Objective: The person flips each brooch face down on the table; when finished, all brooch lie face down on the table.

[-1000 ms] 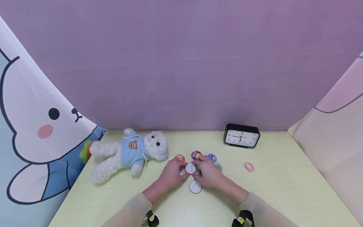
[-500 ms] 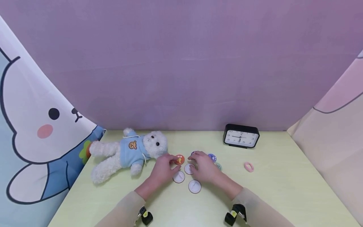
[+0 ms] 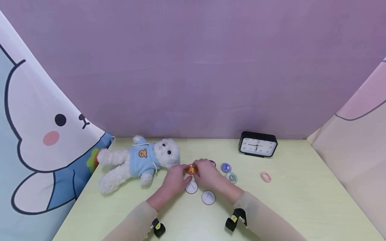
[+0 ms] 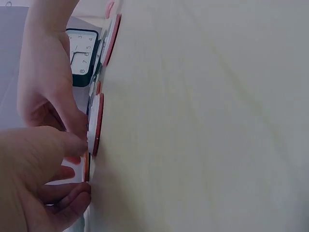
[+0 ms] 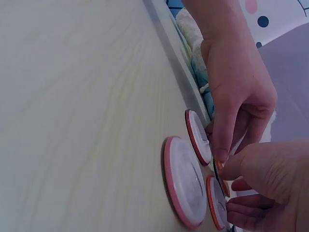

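An orange button badge (image 3: 191,169), picture side up, lies between my two hands in the head view. My left hand (image 3: 175,180) pinches its left edge with curled fingers, and my right hand (image 3: 208,174) grips it from the right. Below them, two badges show white pin backs: one (image 3: 191,187) by the left thumb, the other (image 3: 208,197) nearer me. A third white-backed badge (image 5: 218,205) appears in the right wrist view beneath the right fingers; the right hand hides it from the head view. A purple badge (image 3: 213,163) peeks out behind the right hand.
Right of the hands lie a blue badge (image 3: 226,167) and a green badge (image 3: 231,177). A plush bear (image 3: 143,160) in a blue hoodie lies to the left. Farther right are a black clock (image 3: 257,144) and a pink hair tie (image 3: 265,177) on the table (image 3: 301,201).
My right hand has moved left from the white-backed badge to the orange one. The left hand first drew back from that white-backed badge, then closed in on the orange badge.
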Motion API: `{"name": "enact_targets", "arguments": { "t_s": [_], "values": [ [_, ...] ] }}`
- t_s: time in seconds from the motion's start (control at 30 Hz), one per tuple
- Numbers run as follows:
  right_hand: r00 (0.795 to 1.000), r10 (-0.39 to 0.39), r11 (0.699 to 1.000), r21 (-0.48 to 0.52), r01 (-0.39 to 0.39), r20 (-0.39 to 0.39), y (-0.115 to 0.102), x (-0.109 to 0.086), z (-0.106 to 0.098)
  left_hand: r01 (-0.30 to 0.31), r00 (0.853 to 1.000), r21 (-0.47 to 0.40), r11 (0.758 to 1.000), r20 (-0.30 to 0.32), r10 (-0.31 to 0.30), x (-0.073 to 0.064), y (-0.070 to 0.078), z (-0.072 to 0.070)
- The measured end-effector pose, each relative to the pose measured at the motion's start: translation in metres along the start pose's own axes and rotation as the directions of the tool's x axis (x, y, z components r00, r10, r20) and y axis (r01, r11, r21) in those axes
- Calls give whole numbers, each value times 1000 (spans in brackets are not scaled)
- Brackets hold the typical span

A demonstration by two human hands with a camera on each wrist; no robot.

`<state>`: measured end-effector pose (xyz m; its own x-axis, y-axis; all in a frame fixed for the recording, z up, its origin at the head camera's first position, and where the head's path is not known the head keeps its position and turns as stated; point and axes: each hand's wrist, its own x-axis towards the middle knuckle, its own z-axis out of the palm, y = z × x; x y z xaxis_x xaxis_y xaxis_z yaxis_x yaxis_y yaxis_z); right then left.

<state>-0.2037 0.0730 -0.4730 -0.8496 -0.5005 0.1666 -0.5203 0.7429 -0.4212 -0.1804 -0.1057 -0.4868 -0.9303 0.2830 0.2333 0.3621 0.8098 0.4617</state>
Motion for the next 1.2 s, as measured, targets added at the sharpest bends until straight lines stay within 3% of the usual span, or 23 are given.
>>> {"name": "enact_targets", "arguments": {
  "t_s": [0.1,0.3,0.4,0.5,0.57,0.7,0.87,1.07,1.2],
  "values": [
    [1000,14,1000,21,-14,24,-1,1,1,-7,1000,26,1000,0,7,2,1,2],
    [999,35,999,23,-36,7,0,0,1,14,1000,-26,1000,-8,-15,4,4,5],
    [999,34,999,34,-34,2,1,-3,1,38,999,-93,995,-32,-41,3,6,4],
    [999,37,994,104,-36,-13,2,-6,-3,64,994,-177,982,-79,-79,2,9,1],
    [998,41,985,169,-34,-41,3,-8,-9,49,988,-227,973,-129,-80,2,11,-3],
    [991,46,955,298,-7,-124,6,-13,-22,-61,968,-294,954,-250,-15,4,16,-11],
    [975,61,922,385,27,-214,6,-17,-34,-172,928,-320,932,-369,45,6,19,-16],
    [949,94,912,408,39,-300,4,-17,-42,-251,892,-277,928,-439,110,5,26,-19],
    [951,104,893,449,40,-292,2,-15,-43,-278,878,-246,928,-456,142,5,28,-22]
  ]
}}
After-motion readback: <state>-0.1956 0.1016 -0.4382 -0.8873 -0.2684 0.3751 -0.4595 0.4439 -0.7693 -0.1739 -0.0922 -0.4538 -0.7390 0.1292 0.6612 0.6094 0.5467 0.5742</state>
